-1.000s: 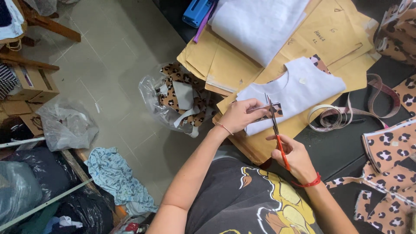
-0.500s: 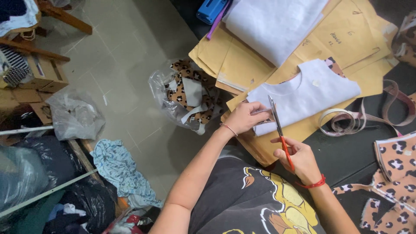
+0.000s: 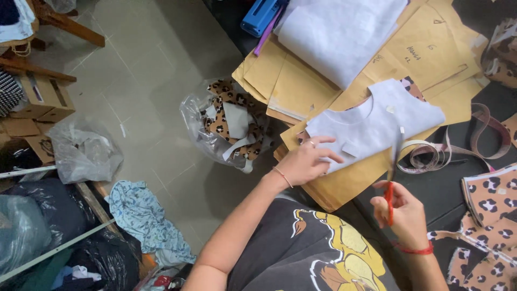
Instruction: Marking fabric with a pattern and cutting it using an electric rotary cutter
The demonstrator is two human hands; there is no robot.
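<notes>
Head: right grip [image 3: 405,213] around scissors [image 3: 392,178].

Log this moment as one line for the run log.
left hand: pressing white fabric piece | right hand: holding red-handled scissors at its edge | under: tan paper patterns

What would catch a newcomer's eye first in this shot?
Probably the red-handled scissors in the right hand, at the edge of a pale fabric piece that the left hand presses onto tan paper patterns. On the floor to the left, a clear bag holds leopard-print scraps.
</notes>
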